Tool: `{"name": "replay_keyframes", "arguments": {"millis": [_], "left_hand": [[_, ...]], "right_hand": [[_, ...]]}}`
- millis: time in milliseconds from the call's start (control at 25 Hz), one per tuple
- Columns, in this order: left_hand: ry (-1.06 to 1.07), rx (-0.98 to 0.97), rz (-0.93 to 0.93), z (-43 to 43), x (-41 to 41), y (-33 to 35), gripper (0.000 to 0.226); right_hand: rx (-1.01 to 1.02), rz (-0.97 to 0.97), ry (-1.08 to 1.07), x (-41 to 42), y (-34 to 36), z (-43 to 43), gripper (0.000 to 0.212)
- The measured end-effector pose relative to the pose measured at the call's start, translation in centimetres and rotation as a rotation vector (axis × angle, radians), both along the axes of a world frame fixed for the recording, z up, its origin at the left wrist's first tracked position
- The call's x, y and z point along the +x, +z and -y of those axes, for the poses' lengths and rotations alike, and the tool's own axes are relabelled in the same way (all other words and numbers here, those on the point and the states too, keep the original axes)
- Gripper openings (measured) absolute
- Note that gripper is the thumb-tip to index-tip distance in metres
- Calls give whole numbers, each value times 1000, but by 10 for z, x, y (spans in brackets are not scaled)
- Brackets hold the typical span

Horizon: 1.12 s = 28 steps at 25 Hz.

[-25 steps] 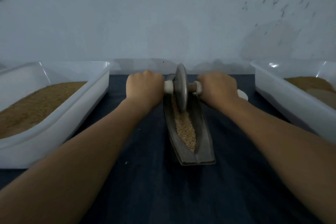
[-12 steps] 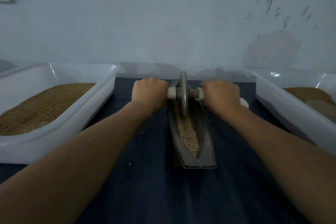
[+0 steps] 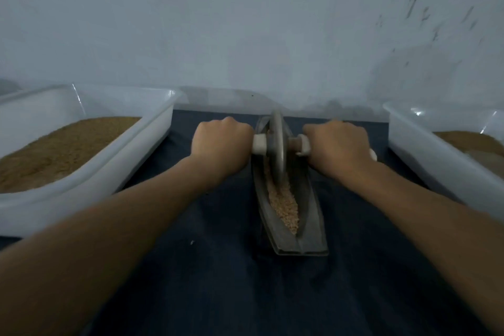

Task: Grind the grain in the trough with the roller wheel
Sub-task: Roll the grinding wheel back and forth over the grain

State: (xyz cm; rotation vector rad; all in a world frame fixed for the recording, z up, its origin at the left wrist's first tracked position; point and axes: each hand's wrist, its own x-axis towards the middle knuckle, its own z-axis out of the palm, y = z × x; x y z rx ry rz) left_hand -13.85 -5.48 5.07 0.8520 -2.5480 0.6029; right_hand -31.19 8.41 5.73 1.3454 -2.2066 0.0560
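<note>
**Fingers of 2 hands clenched on the roller's axle**

Fingers of the left hand [image 3: 221,144] are curled round the left end of the white axle [image 3: 259,144], and those of the right hand [image 3: 338,144] grip its right end. Only the knuckles and backs of the 2 hands show. Between them the grey roller wheel [image 3: 277,150] stands on its edge in the far half of the trough [image 3: 311,218], its rim down in the grain [image 3: 285,204]. The trough lies lengthwise on the dark-covered table [image 3: 245,294], its near end toward the person. Pale grain fills its groove on the near side of the wheel. 2 white tubs flank it. The left tub [image 3: 90,196] holds a brown granular heap, and so does the right tub [image 3: 425,163], which is partly cut off by the frame edge.
</note>
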Motion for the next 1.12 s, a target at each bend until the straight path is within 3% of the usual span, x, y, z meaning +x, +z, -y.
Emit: {"name": "replay_keyframes", "arguments": {"millis": [40,200,280,360,440,520,600,760,840,960,1040,1120], "left_hand": [[45,26,1,6,-15,9,9],[4,42,97,9,-24,25,13],[-94,-71,30,-2,-2,9,9],[-202,-136,-49,-12,24,-2,40],[-190,-155,-72,-6,23,-3,50],[-96,-117,-13,4,6,-6,26],[-8,-38,-7,16,-18,7,5],[-21,-7,80,11,-21,19,14],[-98,-84,36,-4,2,7,10],[-194,-171,-63,-16,30,-1,28],[-116,-121,-30,-11,23,-5,29],[-39,-30,-47,2,-1,-6,13]], "right_hand": [[26,75,-46,-4,5,15,11],[34,196,-42,-9,3,15,10],[-58,28,27,-5,-16,-13,23],[-154,-167,114,3,-23,-38,25],[-145,-220,120,-2,-20,-35,29],[-55,-122,55,-6,-13,-14,30],[-13,51,-19,-10,1,17,11],[24,174,-44,-7,3,13,10],[-21,71,15,-1,-10,-18,28],[-96,-153,94,10,-14,-46,43],[-57,-145,51,7,-13,-34,40],[-25,2,9,-1,-5,-2,24]]}}
